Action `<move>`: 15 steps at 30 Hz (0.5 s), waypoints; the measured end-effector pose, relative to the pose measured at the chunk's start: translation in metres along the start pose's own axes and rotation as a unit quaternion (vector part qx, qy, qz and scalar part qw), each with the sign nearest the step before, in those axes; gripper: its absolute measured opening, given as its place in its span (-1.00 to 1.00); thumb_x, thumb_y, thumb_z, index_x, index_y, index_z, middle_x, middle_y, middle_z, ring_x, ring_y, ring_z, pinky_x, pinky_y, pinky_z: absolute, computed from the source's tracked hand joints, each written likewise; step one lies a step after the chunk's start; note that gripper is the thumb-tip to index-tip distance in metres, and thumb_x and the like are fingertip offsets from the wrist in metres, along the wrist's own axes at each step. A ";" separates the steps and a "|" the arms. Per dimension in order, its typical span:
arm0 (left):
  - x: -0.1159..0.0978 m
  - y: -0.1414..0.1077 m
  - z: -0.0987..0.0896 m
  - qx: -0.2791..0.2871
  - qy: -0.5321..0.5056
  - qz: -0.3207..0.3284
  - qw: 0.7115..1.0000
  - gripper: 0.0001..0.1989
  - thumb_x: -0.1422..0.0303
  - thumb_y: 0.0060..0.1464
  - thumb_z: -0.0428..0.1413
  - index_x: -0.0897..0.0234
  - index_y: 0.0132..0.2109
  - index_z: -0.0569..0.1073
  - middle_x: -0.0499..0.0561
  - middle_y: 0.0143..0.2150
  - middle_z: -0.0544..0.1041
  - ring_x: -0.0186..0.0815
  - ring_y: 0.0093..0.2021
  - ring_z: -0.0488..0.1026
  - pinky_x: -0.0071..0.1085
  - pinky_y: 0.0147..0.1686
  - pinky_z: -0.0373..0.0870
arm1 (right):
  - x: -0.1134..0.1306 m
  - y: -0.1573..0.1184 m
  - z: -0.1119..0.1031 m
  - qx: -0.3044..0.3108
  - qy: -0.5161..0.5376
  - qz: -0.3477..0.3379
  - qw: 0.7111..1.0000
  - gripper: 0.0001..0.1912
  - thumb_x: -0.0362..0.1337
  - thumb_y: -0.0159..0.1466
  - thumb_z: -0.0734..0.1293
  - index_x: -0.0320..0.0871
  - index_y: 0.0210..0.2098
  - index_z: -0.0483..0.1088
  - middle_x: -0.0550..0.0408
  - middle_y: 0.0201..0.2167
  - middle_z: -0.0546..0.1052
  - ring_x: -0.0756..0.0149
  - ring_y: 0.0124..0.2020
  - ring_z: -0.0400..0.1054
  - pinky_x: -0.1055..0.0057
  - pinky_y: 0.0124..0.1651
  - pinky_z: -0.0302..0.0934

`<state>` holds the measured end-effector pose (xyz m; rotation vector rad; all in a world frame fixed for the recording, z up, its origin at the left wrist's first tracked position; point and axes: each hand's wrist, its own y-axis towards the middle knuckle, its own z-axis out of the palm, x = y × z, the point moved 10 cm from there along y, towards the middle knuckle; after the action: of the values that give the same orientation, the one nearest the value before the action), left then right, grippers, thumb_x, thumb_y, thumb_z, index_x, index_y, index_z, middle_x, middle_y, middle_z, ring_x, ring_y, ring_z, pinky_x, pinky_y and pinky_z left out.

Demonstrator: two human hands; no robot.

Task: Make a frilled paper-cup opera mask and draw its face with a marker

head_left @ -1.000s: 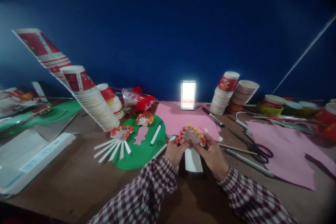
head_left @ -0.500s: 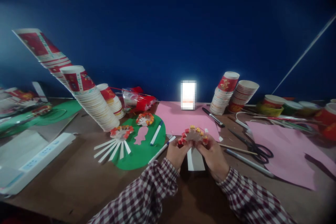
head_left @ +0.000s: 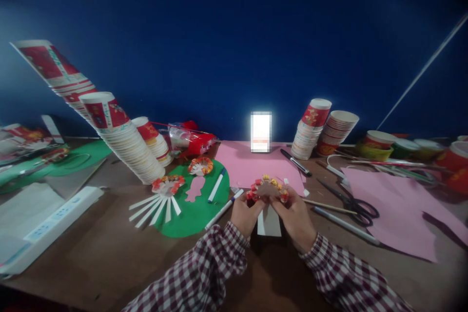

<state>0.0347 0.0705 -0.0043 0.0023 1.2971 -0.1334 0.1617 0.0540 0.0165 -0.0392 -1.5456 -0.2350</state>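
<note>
Between my hands is a cut paper cup [head_left: 269, 189], its rim edged with red and yellow curls and a wide pale strip hanging down toward me. My left hand [head_left: 244, 213] grips its left side, with the thumb on the near face. On the other side my right hand [head_left: 295, 217] pinches it the same way, thumbs nearly meeting. The fingers behind the cup are hidden. To the left lies a similar cut cup [head_left: 168, 186] with white strips fanned out, and a smaller curled one [head_left: 201, 166] sits on green paper [head_left: 186, 217] beside a pink fish-shaped cutout [head_left: 195, 188].
Tall stacks of paper cups [head_left: 120, 131] lean at the left; more cup stacks [head_left: 310, 129] stand at the back right. Black scissors [head_left: 360, 208] rest by pink paper [head_left: 398, 219]. Markers [head_left: 345, 225] lie around, and a power strip [head_left: 54, 229] is at far left.
The view has shifted slightly. Both hands keep their hold on the cut paper cup, whose hanging strip has moved a little to the left.
</note>
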 end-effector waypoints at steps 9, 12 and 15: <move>0.006 0.001 0.005 0.032 -0.059 -0.037 0.997 -0.72 0.32 -0.20 0.21 0.41 -0.30 0.46 0.04 -0.44 0.52 -0.33 -0.43 0.43 -0.40 -0.34 0.35 | -0.012 -0.003 0.007 0.005 0.100 0.091 0.991 -0.66 -0.15 -0.01 0.39 -0.15 -0.27 0.33 0.05 -0.40 0.50 0.22 -0.42 0.37 0.29 -0.35 0.28; 0.010 0.001 0.005 0.030 -0.069 -0.063 0.995 -0.69 0.29 -0.26 0.25 0.42 -0.34 0.46 0.03 -0.48 0.51 -0.34 -0.49 0.42 -0.40 -0.38 0.35 | -0.018 -0.005 0.012 0.015 0.153 0.125 0.980 -0.63 -0.16 -0.05 0.42 -0.15 -0.28 0.34 0.07 -0.43 0.51 0.24 -0.46 0.39 0.29 -0.36 0.29; 0.011 0.001 0.003 0.022 -0.072 -0.078 0.994 -0.67 0.28 -0.31 0.27 0.42 -0.35 0.46 0.05 -0.46 0.52 -0.32 -0.47 0.43 -0.38 -0.37 0.36 | -0.018 -0.006 0.017 0.033 0.190 0.144 0.971 -0.60 -0.15 -0.08 0.43 -0.16 -0.27 0.35 0.05 -0.42 0.53 0.21 -0.44 0.41 0.27 -0.35 0.30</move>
<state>0.0404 0.0706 -0.0144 -0.0709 1.1502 -0.2904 0.1437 0.0530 -0.0021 -0.1562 -1.1478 0.0397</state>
